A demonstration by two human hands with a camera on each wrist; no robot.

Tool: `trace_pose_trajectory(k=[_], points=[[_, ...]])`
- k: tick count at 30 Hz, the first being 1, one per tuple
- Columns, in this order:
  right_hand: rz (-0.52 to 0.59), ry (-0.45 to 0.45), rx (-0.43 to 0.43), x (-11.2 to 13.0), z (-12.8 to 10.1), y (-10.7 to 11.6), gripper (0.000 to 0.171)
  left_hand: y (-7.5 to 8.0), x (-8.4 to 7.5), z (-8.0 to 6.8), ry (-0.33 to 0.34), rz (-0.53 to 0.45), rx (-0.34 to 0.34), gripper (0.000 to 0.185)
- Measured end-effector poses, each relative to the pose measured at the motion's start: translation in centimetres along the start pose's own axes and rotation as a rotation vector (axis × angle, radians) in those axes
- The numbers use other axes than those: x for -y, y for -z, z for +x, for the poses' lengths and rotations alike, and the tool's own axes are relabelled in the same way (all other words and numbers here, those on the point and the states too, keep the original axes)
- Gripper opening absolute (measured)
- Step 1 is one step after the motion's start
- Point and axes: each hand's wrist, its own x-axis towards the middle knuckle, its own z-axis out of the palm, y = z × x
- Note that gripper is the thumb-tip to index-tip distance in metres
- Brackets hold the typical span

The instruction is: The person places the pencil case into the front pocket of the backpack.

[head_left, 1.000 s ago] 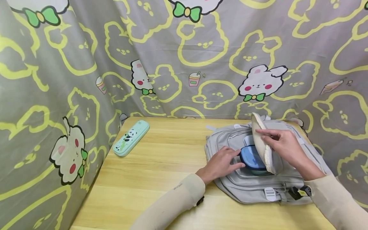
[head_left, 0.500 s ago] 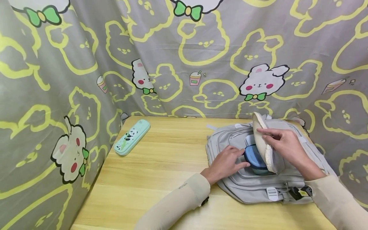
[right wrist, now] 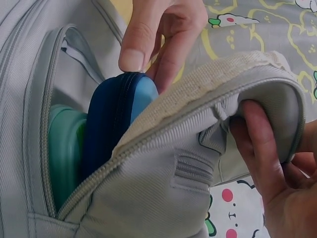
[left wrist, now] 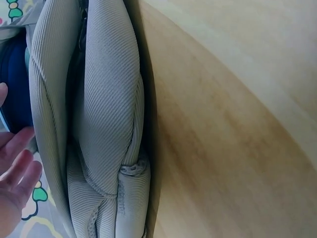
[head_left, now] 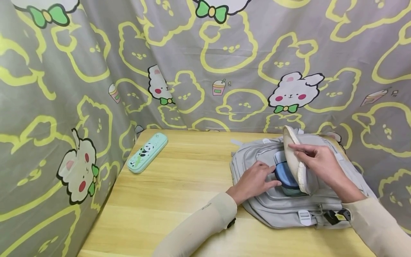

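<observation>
Head view shows a grey backpack (head_left: 289,200) lying flat on the wooden desk (head_left: 179,200), its front pocket flap (head_left: 293,162) pinched and lifted by the right hand (head_left: 316,162), whose grip closes on the flap's edge. A blue case (head_left: 284,175) stands on edge halfway into that pocket, beside a green case (right wrist: 64,148) already deeper in, and the left hand (head_left: 253,180) presses its straight fingertips (right wrist: 133,54) against the blue case's outer end without curling round it. Well apart at the desk's far left lies a mint panda pencil case (head_left: 147,152), and a grey curtain (head_left: 205,64) printed with yellow rabbit outlines hangs behind and to the left.
</observation>
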Motion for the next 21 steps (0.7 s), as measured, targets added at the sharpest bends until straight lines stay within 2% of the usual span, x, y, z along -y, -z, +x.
trace_pose_trajectory(k=[8,21], points=[[-0.002,-0.007,0.028,-0.3,0.0,0.3,0.037,0.3,0.1,0.0,0.048,-0.04,0.037,0.065],[-0.057,0.028,0.065,-0.6,0.1,0.9,0.032,0.9,2.6,-1.2,-0.004,-0.026,0.0,0.047]])
